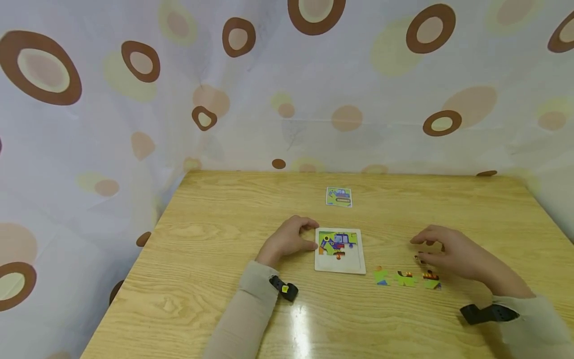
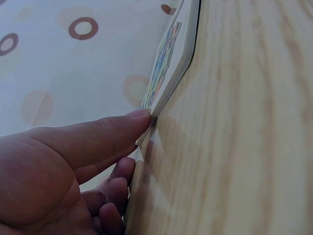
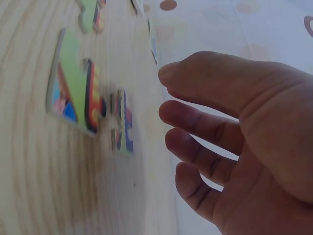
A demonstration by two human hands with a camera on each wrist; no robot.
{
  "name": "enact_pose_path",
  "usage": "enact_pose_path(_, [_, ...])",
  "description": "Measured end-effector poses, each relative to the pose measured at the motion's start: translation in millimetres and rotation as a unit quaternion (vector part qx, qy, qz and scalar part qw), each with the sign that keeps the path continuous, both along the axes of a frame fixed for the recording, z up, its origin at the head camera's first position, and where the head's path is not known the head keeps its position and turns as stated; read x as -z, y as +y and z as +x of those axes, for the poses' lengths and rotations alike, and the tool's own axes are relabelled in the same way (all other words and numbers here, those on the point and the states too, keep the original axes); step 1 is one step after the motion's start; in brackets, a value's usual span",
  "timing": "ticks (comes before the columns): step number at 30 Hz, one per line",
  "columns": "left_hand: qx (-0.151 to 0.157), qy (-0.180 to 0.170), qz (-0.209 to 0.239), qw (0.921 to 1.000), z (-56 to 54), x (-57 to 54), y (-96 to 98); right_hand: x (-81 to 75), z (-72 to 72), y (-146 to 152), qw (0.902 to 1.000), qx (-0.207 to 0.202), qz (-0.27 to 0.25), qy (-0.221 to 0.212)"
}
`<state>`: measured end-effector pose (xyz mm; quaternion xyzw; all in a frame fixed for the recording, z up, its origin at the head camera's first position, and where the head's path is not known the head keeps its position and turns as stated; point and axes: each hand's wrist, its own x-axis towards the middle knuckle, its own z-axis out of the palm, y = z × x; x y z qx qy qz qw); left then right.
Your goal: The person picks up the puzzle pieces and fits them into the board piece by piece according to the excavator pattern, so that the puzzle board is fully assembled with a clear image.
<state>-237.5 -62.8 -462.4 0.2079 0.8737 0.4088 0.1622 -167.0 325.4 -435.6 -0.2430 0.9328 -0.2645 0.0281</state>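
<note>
A square puzzle board [image 1: 341,265] with a pale rim lies on the table, partly filled with pieces showing a blue digger. My left hand [image 1: 291,237] holds the board's left side, thumb at the edge and index finger at the far-left corner. To the right, my right hand [image 1: 457,254] hovers with fingers apart and nothing between them. Just below its thumb sits a small puzzle piece [image 3: 122,122], partly hidden in the head view. Nearer the front lie three more loose pieces: a green and blue one [image 1: 381,275], a green one [image 1: 406,278] and a green and red one [image 1: 431,280].
A small picture card [image 1: 339,197] of the digger lies behind the board. The wooden table [image 1: 215,224] ends at a spotted cloth [image 1: 269,134] hung behind and at the sides.
</note>
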Motion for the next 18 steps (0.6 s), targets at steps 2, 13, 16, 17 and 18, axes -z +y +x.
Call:
enact_pose_path(2, [0.001,0.003,-0.003,1.0000,-0.6,0.0,0.0,1.0,1.1,5.2,1.0000,0.003,0.004,-0.002])
enact_pose_path(13, [0.005,0.011,-0.012,0.9999,-0.6,0.3,-0.9,8.6,4.7,23.5,0.9982,-0.047,0.024,0.030])
enact_pose_path(16, [0.008,0.011,-0.012,0.9998,-0.5,-0.3,-0.6,10.0,5.1,24.6,0.9977,-0.046,0.032,0.038])
enact_pose_path(17, [0.008,0.010,-0.011,0.9999,-0.5,-0.5,-0.4,10.5,5.4,25.0,0.9977,-0.043,0.033,0.040])
enact_pose_path(18, [0.008,0.009,-0.010,0.9999,-0.4,-0.8,-0.2,11.2,5.6,25.4,0.9975,-0.042,0.034,0.045])
